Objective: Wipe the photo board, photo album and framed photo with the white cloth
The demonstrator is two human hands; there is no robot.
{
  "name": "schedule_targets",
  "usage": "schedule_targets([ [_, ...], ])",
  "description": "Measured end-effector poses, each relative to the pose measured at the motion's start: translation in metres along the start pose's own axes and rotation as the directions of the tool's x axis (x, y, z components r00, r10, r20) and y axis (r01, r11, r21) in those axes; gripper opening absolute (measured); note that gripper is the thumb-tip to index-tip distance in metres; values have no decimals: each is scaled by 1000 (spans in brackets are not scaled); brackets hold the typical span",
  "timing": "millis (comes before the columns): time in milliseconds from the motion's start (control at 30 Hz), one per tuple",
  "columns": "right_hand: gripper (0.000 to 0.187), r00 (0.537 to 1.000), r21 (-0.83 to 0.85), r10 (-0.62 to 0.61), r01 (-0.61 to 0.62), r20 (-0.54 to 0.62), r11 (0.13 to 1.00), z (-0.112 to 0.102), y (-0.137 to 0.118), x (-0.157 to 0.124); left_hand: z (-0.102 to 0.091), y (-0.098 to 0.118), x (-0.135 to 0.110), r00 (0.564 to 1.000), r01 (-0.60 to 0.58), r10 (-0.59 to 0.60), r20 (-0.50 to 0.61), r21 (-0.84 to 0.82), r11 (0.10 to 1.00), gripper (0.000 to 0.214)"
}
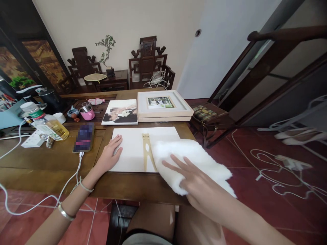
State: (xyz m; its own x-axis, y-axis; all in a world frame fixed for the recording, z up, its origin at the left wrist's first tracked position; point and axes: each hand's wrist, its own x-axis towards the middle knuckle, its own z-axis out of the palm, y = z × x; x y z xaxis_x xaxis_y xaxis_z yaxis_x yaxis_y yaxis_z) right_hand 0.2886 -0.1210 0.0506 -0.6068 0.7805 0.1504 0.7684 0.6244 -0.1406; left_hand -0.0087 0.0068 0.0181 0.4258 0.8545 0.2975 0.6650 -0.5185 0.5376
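A flat white picture panel [130,149] lies back side up in front of me, with a gold fold-out stand leg [147,153] on its middle. My left hand [112,154] rests on the panel's left edge, open, with its fingers stretched out and the thumb apart. My right hand [190,177] is closed on a fluffy white cloth [201,156], with some fingers spread over it and others curled in. The cloth covers the panel's right side and hangs past the table edge. What the cloth touches underneath is hidden.
Behind the panel lie a photo panel [120,115] and a box-framed picture [166,105]. On the left of the wooden table [114,185] are a charging phone [83,137], a bottle [55,127], a pink cup [87,112] and a power strip [33,137]. White cables [276,170] lie on the floor.
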Motion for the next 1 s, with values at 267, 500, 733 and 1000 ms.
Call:
schedule_targets([
  [267, 29, 994, 37, 95, -97, 59, 995, -11, 46, 52, -1, 1, 0, 1000, 10, -10, 7, -7, 1000, 46],
  [500, 30, 981, -18, 179, -178, 80, 984, -12, 76, 109, -2, 1, 0, 1000, 11, -11, 8, -8, 1000, 44],
  [733, 32, 993, 56, 101, -105, 56, 993, -6, 21, 42, 0, 0, 0, 1000, 2, -2, 5, -4, 1000, 45],
  [1000, 32, 999, 71, 33, -35, 24, 997, 2, -13, -18, 0, 0, 0, 1000, -2, 3, 6, -21, 1000, 45],
])
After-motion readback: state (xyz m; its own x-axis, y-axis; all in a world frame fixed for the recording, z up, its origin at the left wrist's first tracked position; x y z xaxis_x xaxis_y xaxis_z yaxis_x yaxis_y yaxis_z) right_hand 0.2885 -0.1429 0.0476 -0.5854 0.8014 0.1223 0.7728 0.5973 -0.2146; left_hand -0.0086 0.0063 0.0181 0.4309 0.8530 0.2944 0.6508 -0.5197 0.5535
